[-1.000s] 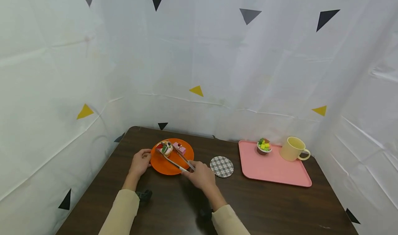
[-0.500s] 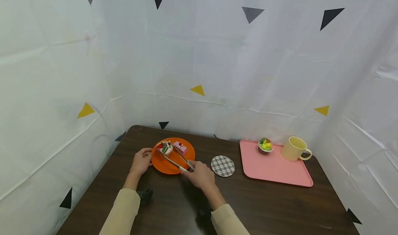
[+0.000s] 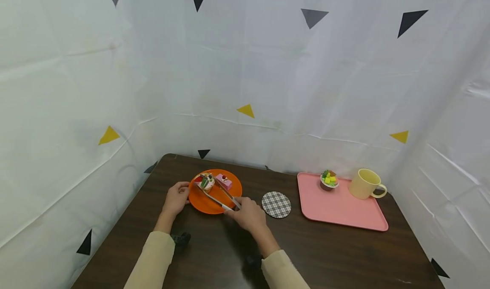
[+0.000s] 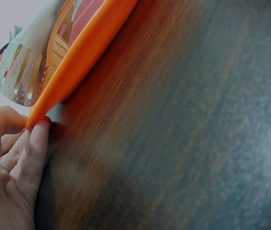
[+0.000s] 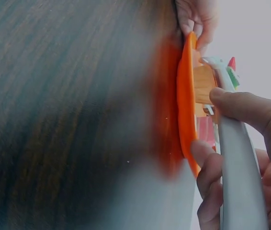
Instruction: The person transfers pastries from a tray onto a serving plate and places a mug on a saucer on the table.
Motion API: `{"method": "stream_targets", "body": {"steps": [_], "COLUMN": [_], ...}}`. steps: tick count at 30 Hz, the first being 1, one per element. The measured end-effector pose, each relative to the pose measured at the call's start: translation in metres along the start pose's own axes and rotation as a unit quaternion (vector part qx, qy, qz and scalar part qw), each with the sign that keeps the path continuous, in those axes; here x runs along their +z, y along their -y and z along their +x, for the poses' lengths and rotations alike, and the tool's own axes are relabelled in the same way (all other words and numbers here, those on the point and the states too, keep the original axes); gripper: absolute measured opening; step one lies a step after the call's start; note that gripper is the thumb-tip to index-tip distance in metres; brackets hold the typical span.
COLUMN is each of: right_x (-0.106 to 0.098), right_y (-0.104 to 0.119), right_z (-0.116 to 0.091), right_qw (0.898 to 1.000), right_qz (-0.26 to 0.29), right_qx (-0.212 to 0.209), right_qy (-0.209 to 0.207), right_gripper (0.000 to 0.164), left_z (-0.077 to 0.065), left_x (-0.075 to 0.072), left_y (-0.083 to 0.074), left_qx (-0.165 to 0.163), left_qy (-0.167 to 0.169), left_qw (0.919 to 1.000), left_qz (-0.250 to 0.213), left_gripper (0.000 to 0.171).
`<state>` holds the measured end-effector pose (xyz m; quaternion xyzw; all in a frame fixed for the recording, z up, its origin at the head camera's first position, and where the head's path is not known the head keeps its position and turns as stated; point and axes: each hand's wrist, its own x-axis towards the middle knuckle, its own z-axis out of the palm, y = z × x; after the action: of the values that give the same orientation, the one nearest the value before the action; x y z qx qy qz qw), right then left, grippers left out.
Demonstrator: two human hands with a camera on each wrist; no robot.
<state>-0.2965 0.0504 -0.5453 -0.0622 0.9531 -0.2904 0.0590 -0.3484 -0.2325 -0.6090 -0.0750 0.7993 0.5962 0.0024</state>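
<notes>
My left hand pinches the left rim of an orange plate; in the left wrist view the thumb lies on top of the rim and fingers beneath. In my right hand is a pair of metal tongs, gripped by thumb and fingers. The tongs' slotted head is over the plate. Its two arms reach either side of a toy cupcake with cream and red and green toppings; whether they touch it, I cannot tell. A pink toy cake slice sits just right of the cupcake.
A plaid round coaster lies right of the plate. Farther right, a pink tray bears a small toy cup of fruit-like pieces and a yellow mug. White sheeting stands behind the dark wooden table.
The head view has shifted slightly. Both hands, the tongs and the plate keep the same places relative to each other.
</notes>
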Motion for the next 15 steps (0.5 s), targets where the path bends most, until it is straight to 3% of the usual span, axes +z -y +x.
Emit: {"method": "stream_targets", "body": {"steps": [15], "right_x": [-0.0090], "right_y": [-0.0016], "right_z": [-0.0071], "right_qw": [1.000], "right_qz": [0.010], "right_qx": [-0.009], "right_qy": [0.006], "right_gripper": [0.054], "left_z": [-0.0002], "left_x": [0.0000], "left_y": [-0.0005], "left_qx": [-0.002], "left_qy": [-0.008], "left_qw": [1.0000], "left_qz": [0.005], "left_gripper": [0.044]}}
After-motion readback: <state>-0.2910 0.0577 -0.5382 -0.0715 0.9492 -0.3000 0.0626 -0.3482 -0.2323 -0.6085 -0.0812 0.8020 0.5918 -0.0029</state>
